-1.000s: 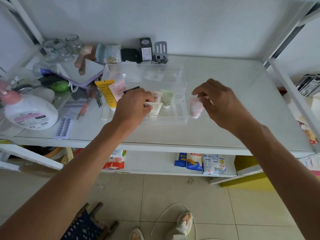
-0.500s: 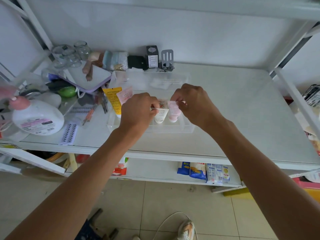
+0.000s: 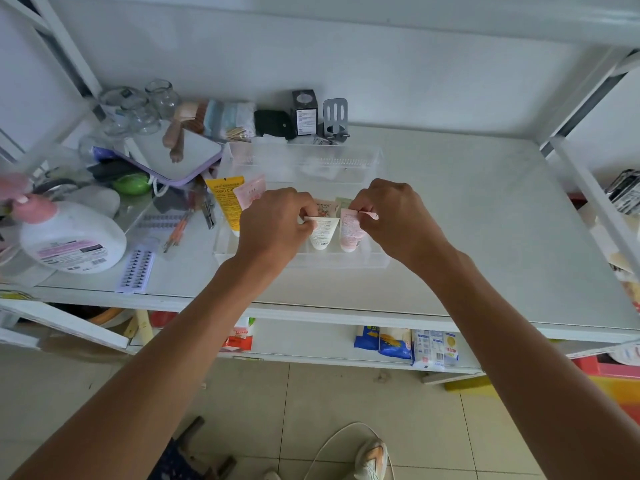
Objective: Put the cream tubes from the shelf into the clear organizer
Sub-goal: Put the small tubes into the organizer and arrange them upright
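Head view, looking down over both forearms at the white shelf. The clear organizer sits on it near the front edge, and both hands are in over it. The left hand has thumb and forefinger pinched on the crimped end of the white tube, cap pointing down toward the organizer floor, so the tube stands in its slot instead of flopping flat. The right hand pinches the flat end of the pink tube the same way, just beside the white one, cap down. Holding by the crimp keeps the fingers above the walls while the caps seat.

Behind those two, a floral tube and a pale green tube already stand in the organizer, only their tops showing. At the left end a yellow hand-cream tube and a pink sachet-like tube lean up too; these seem to be inside the left compartment, though the clear wall makes that hard to call.

The left hand covers the middle of the organizer, so any dividers or tubes under it are hidden. Whether the caps touch the floor is lost in the glare.
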Demonstrator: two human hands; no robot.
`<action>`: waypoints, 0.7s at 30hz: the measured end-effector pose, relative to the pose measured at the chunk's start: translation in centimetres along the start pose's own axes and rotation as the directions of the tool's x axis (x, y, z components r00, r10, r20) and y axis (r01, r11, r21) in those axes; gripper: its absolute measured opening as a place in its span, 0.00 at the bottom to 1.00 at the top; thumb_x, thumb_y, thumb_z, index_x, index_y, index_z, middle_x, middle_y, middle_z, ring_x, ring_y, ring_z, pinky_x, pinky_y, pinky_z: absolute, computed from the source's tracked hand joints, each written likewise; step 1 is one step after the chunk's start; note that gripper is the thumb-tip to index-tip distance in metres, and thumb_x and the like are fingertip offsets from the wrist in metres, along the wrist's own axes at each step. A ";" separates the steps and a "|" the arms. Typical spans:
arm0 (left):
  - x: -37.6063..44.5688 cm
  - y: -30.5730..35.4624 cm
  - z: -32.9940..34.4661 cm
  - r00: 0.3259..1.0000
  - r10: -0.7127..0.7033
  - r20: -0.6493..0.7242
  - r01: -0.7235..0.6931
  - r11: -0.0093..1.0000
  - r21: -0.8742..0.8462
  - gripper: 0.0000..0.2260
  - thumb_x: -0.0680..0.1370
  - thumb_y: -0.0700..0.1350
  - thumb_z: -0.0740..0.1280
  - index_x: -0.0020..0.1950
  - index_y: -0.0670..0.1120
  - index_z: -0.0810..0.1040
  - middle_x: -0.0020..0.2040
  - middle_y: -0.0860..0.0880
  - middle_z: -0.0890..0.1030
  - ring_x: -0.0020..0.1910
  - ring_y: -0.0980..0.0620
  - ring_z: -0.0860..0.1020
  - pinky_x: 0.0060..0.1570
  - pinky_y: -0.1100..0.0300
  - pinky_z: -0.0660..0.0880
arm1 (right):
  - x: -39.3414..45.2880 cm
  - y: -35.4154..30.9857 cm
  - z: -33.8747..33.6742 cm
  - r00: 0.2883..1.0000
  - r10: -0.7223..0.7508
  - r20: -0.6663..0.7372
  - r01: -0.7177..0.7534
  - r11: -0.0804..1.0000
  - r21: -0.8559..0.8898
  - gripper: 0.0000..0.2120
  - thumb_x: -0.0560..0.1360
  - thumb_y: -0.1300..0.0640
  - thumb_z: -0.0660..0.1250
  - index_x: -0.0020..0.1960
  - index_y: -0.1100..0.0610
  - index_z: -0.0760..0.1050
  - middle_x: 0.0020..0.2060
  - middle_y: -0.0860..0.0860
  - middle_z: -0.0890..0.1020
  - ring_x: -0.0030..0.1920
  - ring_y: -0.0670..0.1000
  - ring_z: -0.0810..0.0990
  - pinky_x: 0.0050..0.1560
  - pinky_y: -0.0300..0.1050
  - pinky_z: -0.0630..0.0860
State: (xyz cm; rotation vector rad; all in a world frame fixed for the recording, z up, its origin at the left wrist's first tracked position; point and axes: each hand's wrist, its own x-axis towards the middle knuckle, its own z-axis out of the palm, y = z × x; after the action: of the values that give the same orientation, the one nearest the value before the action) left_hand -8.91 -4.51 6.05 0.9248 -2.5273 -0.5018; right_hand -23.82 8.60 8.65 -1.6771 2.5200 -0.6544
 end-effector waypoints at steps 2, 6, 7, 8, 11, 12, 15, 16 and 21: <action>-0.1 -0.1 0.0 1.000 0.004 0.002 -0.004 1.000 -0.014 0.04 0.75 0.45 0.74 0.48 0.54 0.86 0.47 0.54 0.85 0.43 0.53 0.77 0.33 0.61 0.63 | 0.0 0.0 0.0 1.000 -0.010 0.000 0.010 1.000 -0.008 0.11 0.77 0.63 0.69 0.54 0.53 0.86 0.47 0.51 0.82 0.45 0.56 0.82 0.48 0.53 0.80; 0.0 -0.2 0.1 1.000 -0.005 -0.001 0.005 1.000 -0.031 0.04 0.75 0.46 0.75 0.48 0.53 0.86 0.47 0.55 0.86 0.43 0.54 0.78 0.34 0.60 0.64 | 0.1 -0.1 0.1 1.000 -0.018 0.008 0.019 1.000 -0.016 0.10 0.76 0.62 0.70 0.54 0.52 0.86 0.46 0.51 0.82 0.45 0.56 0.82 0.47 0.54 0.81; 0.0 -0.2 0.1 1.000 -0.005 -0.004 0.005 0.999 -0.034 0.05 0.75 0.46 0.75 0.49 0.53 0.86 0.48 0.55 0.86 0.43 0.54 0.78 0.33 0.60 0.64 | 0.1 -0.1 0.2 1.000 -0.017 0.010 0.017 1.000 -0.015 0.10 0.76 0.62 0.70 0.54 0.52 0.86 0.46 0.50 0.82 0.44 0.56 0.82 0.47 0.55 0.81; -0.1 -0.2 0.1 1.000 -0.005 -0.006 0.005 0.999 -0.036 0.05 0.75 0.46 0.75 0.49 0.53 0.86 0.48 0.55 0.86 0.42 0.55 0.77 0.31 0.61 0.63 | 0.1 0.0 0.2 1.000 -0.013 0.012 0.013 1.000 -0.015 0.10 0.76 0.62 0.70 0.54 0.52 0.86 0.46 0.50 0.82 0.44 0.56 0.82 0.47 0.55 0.81; -0.2 -0.1 0.2 1.000 0.000 -0.015 0.000 1.000 -0.031 0.06 0.75 0.46 0.75 0.51 0.53 0.86 0.50 0.56 0.86 0.41 0.57 0.74 0.30 0.64 0.61 | 0.1 0.1 0.2 1.000 -0.003 0.012 0.003 1.000 -0.019 0.11 0.76 0.62 0.70 0.55 0.53 0.86 0.46 0.51 0.82 0.44 0.56 0.82 0.47 0.56 0.81; -0.2 -0.1 0.3 1.000 0.000 -0.018 0.000 1.000 -0.031 0.06 0.75 0.46 0.75 0.52 0.53 0.86 0.50 0.56 0.86 0.41 0.57 0.74 0.30 0.64 0.61 | 0.0 0.2 0.2 1.000 -0.002 0.012 0.002 1.000 -0.022 0.11 0.76 0.62 0.71 0.55 0.53 0.86 0.46 0.50 0.82 0.45 0.56 0.82 0.47 0.55 0.81; -0.1 -0.1 0.4 1.000 0.005 -0.029 -0.006 0.999 -0.031 0.07 0.75 0.46 0.75 0.52 0.53 0.86 0.50 0.55 0.86 0.41 0.57 0.74 0.30 0.64 0.62 | -0.1 0.4 0.3 1.000 0.001 0.004 -0.001 0.999 -0.041 0.10 0.75 0.61 0.71 0.54 0.53 0.86 0.46 0.50 0.82 0.44 0.56 0.82 0.46 0.55 0.81; -0.1 -0.1 0.4 0.999 0.009 -0.033 -0.010 0.999 -0.031 0.07 0.75 0.46 0.75 0.52 0.53 0.87 0.50 0.55 0.86 0.40 0.57 0.74 0.30 0.64 0.61 | -0.1 0.5 0.3 1.000 0.007 0.002 -0.007 0.999 -0.045 0.09 0.76 0.61 0.71 0.54 0.52 0.85 0.45 0.50 0.82 0.44 0.56 0.82 0.46 0.54 0.81; -0.4 -0.4 0.9 0.999 0.014 -0.042 -0.016 0.999 -0.049 0.06 0.76 0.45 0.73 0.51 0.54 0.86 0.48 0.55 0.85 0.41 0.58 0.73 0.31 0.65 0.60 | -0.4 0.8 0.3 0.999 0.032 0.001 -0.032 0.997 -0.073 0.08 0.77 0.58 0.71 0.54 0.52 0.85 0.47 0.51 0.82 0.44 0.57 0.81 0.45 0.55 0.81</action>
State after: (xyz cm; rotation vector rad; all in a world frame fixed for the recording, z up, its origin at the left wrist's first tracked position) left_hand -8.90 -4.37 5.01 0.8880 -2.4714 -0.5330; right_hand -24.26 9.09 7.99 -1.6546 2.5940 -0.5650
